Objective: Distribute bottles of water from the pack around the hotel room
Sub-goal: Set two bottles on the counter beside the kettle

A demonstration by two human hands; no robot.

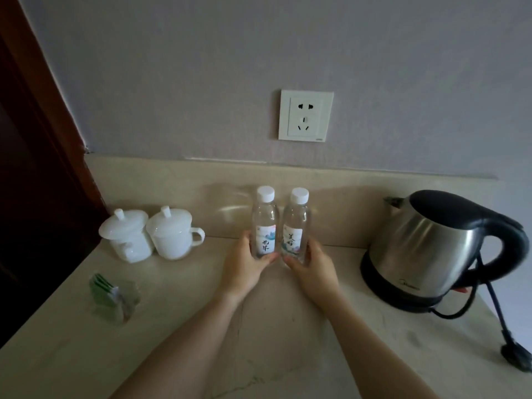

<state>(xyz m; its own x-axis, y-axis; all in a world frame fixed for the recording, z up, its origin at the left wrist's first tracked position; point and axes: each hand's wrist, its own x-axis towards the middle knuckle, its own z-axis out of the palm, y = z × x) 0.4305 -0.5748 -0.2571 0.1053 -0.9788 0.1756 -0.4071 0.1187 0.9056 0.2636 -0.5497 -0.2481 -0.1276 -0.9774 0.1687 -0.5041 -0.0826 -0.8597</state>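
L hand & R hand grip upright bottles (side by side).

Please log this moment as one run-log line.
left hand: holds left bottle | right hand: holds right bottle | bottles: upright, side by side on counter

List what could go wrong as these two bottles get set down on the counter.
1. The left bottle and right bottle stand very close together, each held low by the left hand or right hand; pulling one hand away carelessly could tip its neighbour.
2. The kettle has a loose cord trailing on the counter; a withdrawing right arm might snag it.
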